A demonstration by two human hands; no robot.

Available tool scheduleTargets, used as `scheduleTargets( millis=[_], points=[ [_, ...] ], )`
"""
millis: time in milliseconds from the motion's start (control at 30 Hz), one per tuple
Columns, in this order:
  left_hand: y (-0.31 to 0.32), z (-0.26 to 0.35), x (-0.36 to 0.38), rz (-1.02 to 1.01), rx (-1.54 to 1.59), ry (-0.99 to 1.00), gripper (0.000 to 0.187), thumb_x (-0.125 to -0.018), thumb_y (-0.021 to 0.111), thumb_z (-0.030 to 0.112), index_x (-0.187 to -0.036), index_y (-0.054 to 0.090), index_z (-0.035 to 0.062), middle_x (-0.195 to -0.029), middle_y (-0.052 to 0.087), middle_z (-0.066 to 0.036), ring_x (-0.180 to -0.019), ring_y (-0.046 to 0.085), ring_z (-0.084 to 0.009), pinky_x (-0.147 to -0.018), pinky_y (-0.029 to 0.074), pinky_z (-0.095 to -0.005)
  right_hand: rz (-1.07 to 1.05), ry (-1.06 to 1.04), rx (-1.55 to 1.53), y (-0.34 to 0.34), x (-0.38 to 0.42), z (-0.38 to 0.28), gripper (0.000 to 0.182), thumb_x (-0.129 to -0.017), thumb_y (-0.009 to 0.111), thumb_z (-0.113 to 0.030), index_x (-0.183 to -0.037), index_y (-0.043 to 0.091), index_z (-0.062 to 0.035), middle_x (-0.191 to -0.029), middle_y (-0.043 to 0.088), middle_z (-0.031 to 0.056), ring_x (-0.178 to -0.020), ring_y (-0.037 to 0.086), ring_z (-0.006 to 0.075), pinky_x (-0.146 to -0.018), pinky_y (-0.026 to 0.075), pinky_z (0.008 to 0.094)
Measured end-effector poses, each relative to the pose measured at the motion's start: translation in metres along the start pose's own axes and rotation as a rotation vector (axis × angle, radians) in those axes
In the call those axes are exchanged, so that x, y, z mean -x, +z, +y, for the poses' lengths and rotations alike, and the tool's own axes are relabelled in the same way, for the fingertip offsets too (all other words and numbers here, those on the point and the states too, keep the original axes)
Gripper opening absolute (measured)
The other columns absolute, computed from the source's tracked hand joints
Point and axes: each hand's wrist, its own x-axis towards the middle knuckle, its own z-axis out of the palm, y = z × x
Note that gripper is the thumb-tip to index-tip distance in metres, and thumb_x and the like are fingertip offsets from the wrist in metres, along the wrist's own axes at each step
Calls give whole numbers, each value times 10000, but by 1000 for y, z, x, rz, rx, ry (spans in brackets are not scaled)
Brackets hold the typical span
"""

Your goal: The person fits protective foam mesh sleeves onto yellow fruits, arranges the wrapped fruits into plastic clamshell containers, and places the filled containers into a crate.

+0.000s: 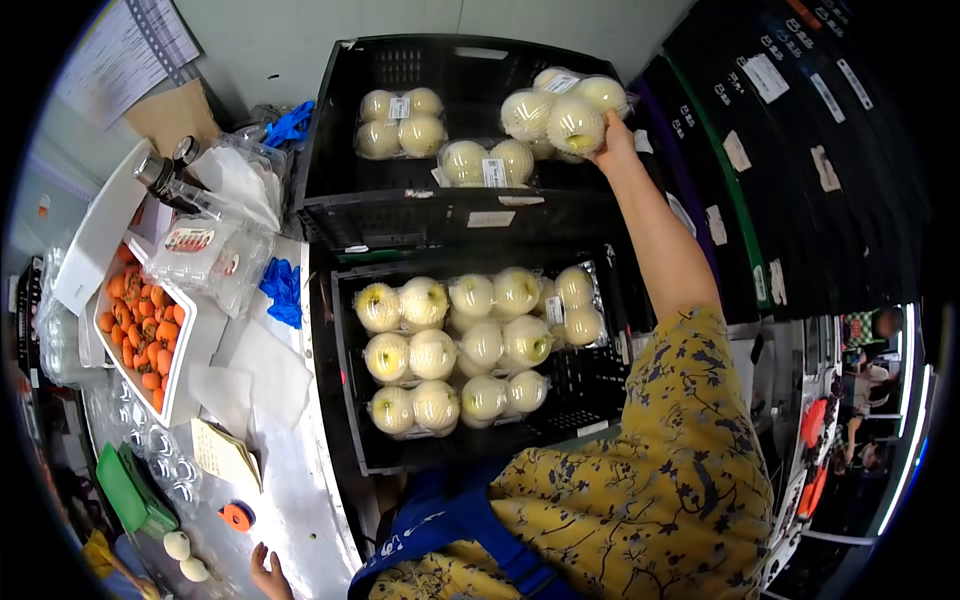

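My right hand (pixel 615 142) grips a clear pack of pale yellow fruit in foam nets (pixel 575 122), tilted over the right side of the upper black crate (pixel 420 210). Its fingers are mostly hidden behind the pack. Beside and below it in that crate lie other labelled packs, including a four-fruit pack (pixel 400 122) at the left. The lower black crate (pixel 355 420) holds several similar packs (pixel 412 355) in rows. At the bottom left, my left hand (pixel 268 574) is over the metal table, fingers apart and holding nothing, near an orange tape roll (pixel 237 516).
Left of the crates, a white foam box (pixel 190 335) of orange persimmons stands on the metal table (pixel 300 480). Clear plastic containers (pixel 215 255), a thermos (pixel 170 180), blue gloves (pixel 283 290) and paper sheets (pixel 225 455) surround it. Stacked black crates (pixel 800 170) rise at the right.
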Motion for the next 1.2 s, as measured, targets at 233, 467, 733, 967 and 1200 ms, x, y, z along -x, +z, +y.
scheduleTargets(
  millis=[233,467,733,967,1200],
  points=[
    [28,61,-29,-93,104,9,313,-749,633,52,-1051,601,-22,-990,637,-157,-932,604,-288,-846,447,-364,-191,184,-33,24,-20,38,419,-964,372,-328,-1252,446,-33,-1223,526,116,-1110,530,256,-939,428,488],
    [35,154,-66,-167,61,64,315,-718,658,48,-1027,627,-4,-980,651,-136,-945,612,-266,-870,442,-347,-620,212,336,98,-8,81,453,-932,450,-341,-1237,454,-6,-1205,528,137,-1074,540,229,-913,448,393],
    [32,160,-52,-170,70,16,325,-708,656,40,-1029,629,-2,-975,646,-152,-948,611,-264,-868,445,-351,-862,378,403,149,13,155,493,-964,390,-355,-1318,339,-16,-1277,451,134,-1171,458,234,-989,389,406],
    [44,147,-43,-201,118,2,328,-705,652,18,-1030,624,-8,-976,643,-152,-945,611,-261,-865,446,-349,-850,558,499,131,-13,212,582,-970,335,-389,-1384,174,-13,-1344,378,165,-1217,407,267,-995,380,426],
    [40,142,-46,-206,121,9,332,-707,653,5,-1037,619,-13,-988,642,-152,-958,611,-257,-876,448,-343,-670,-239,1407,169,22,118,549,-904,415,-155,-1398,188,-85,-893,625,221,-528,623,216,-448,532,308]
  ],
)
